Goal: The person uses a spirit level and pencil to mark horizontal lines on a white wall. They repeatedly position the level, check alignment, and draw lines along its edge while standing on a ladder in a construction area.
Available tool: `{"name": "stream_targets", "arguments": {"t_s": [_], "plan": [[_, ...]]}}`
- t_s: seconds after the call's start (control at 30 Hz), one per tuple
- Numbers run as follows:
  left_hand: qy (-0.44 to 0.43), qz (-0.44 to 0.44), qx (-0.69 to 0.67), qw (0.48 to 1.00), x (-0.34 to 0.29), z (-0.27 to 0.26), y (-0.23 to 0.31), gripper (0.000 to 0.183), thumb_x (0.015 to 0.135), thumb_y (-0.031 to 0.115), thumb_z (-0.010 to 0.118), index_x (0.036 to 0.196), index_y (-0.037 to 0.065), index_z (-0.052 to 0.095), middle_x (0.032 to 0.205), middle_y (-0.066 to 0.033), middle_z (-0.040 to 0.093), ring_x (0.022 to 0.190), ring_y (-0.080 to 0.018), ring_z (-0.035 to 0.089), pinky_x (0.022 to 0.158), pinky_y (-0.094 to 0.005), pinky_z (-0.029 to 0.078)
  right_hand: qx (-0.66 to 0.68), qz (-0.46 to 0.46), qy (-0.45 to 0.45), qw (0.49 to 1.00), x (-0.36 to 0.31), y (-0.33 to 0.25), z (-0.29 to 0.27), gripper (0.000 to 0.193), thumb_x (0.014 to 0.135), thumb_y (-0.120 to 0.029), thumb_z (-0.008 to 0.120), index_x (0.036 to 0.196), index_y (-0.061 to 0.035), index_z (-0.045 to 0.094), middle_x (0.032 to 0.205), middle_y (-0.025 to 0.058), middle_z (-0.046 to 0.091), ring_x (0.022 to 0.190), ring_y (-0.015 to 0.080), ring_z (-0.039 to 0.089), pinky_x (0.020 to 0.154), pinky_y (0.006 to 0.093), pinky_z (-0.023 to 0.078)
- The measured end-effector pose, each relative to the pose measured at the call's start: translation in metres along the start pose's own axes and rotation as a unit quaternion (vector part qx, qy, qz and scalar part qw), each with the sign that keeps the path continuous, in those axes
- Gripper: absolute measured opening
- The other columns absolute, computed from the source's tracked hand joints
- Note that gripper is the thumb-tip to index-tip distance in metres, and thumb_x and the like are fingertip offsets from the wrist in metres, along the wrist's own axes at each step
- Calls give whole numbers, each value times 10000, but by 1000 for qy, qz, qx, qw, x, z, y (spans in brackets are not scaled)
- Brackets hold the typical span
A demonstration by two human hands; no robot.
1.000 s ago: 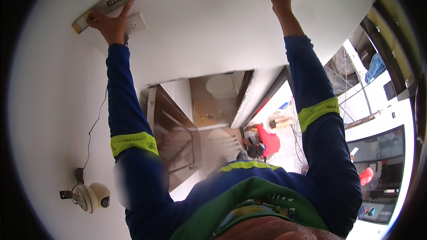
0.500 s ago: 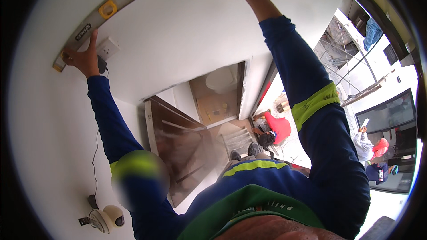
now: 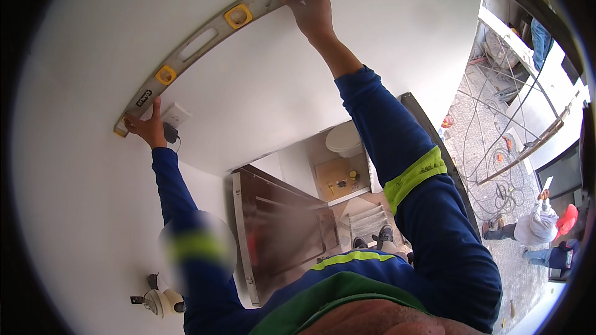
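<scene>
A long grey spirit level [image 3: 222, 25] with yellow-framed vials lies slanted across the white wall [image 3: 267, 80], its right end higher in view. My left hand [image 3: 147, 129] grips its lower left end, with one finger stretched along the edge. At the opposite end, my right hand [image 3: 311, 15] has its fingers closed about the tip. Just right of my left hand is a white wall socket [image 3: 179, 113] with a black plug adapter [image 3: 169, 132] and a thin cord. Part of my left forearm is blurred.
Below are a brown door [image 3: 285, 229], a doorway showing a toilet [image 3: 344, 141], and a stepladder [image 3: 366, 218] near my feet. A small white device [image 3: 162, 303] is at lower left. To the right, a person in a red cap [image 3: 537, 226] stands beyond cables and metal bars.
The view has shifted, bringing the level's right end and my whole right hand into sight. Both hands still hold the level. The crouching person in red no longer shows.
</scene>
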State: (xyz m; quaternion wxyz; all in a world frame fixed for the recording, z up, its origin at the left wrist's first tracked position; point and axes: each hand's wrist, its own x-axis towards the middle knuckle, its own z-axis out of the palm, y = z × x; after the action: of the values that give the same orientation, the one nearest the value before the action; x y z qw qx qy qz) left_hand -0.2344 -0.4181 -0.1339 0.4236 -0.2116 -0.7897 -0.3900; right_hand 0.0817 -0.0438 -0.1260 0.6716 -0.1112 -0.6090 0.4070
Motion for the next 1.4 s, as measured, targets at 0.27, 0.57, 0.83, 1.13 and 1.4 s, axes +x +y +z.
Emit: {"name": "stream_targets", "arguments": {"t_s": [0.27,0.57,0.83,1.13,1.4], "plan": [[-13,15,9,1000,0,-5,0,1370,709,701,836,1594,-85,146,1583,-357,103,1506,-462,119,1162,-534,371,23,-25,-21,999,2,1,-2,206,915,-121,758,1114,-69,769,1018,59,724,911,163,678,850,311,545],[-2,3,-1,1000,-2,-4,1,1354,711,661,858,1598,-76,147,1585,-334,107,1495,-455,172,1145,-523,411,37,-42,-15,998,2,8,-1,205,912,-125,771,1102,-47,770,970,25,725,874,124,651,832,281,531],[-5,4,6,1000,0,-3,-2,1373,698,689,851,1598,-75,150,1577,-324,122,1489,-460,184,1140,-523,418,60,-28,-13,998,4,22,4,185,924,20,686,1090,-36,747,914,17,692,831,105,612,727,271,521],[-3,10,1,1000,0,-3,-3,1396,673,715,851,1603,-52,146,1571,-322,132,1474,-477,193,1124,-552,423,30,-26,-13,999,6,30,3,196,918,35,691,1092,-26,757,940,33,701,822,99,589,726,264,513],[19,34,-33,999,-7,-2,4,1432,619,618,941,1565,-118,157,1533,-353,103,1402,-492,249,1092,-523,423,19,-28,-41,999,12,32,-6,245,921,-180,788,1139,-69,773,993,33,749,877,106,664,831,272,529]]}}
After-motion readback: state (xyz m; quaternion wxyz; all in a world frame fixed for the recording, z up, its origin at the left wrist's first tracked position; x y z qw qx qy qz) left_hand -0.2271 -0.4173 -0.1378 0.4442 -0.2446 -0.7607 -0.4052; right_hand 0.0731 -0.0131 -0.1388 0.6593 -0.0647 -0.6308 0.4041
